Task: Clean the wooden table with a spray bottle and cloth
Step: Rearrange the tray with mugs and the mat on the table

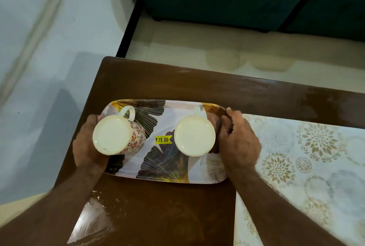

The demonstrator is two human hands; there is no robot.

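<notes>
My left hand (87, 143) grips the tray's (166, 168) left end, my right hand (237, 139) clamps its right end. Two cups (194, 136) stand upside down on it, a price sticker (163, 140) between them. The tray sits on the brown worktop (177, 83), beside a patterned cloth (296, 156) covering its right part.

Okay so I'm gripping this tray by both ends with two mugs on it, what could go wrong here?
The two mugs, left and right, stand loose on the tray, so tilting it might slide or topple them. The right hand sits beside the patterned cloth and might snag it. The left hand is partly hidden behind a mug.
</notes>
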